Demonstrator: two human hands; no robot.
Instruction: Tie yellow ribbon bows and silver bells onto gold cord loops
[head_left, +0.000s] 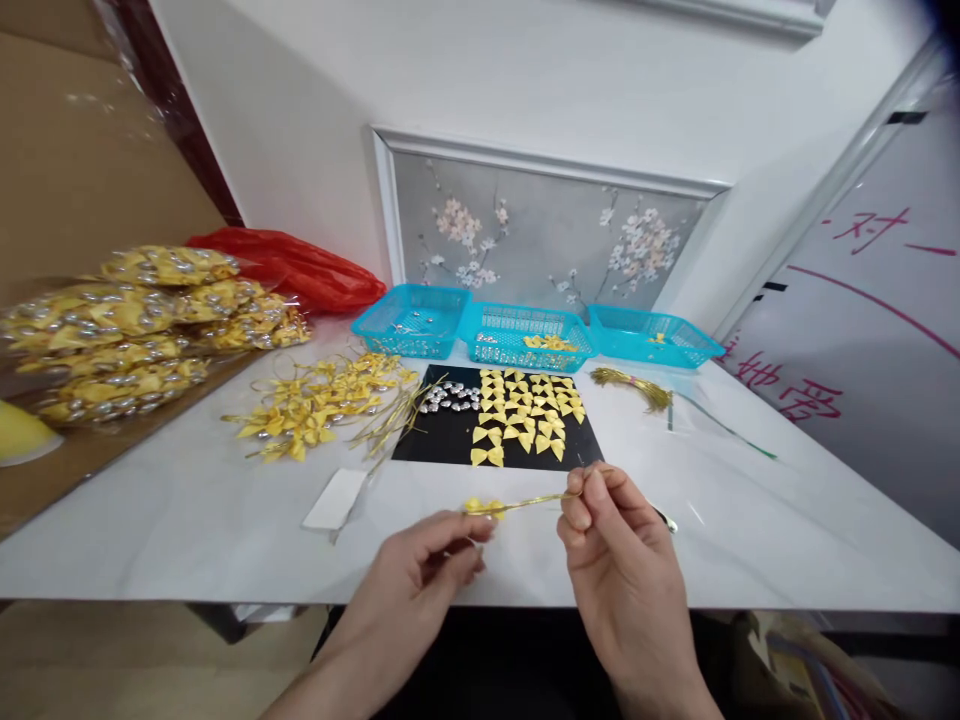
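My left hand (431,565) pinches a small yellow ribbon bow (480,507) near the table's front edge. A thin gold wire tie (534,499) runs from the bow to my right hand (611,540), whose fingertips grip its other end. Just beyond my hands lies a black mat (450,435) with several loose yellow bows (525,410) in rows and a small cluster of silver beads (448,398). To the left of the mat sits a heap of finished bows with gold ties (319,405).
Three blue plastic baskets (517,335) line the wall. A bundle of gold wire ties (630,385) lies right of the mat. Bags of packed bows (127,325) and a red plastic bag (300,270) sit at left. A white card (335,499) lies near my left hand.
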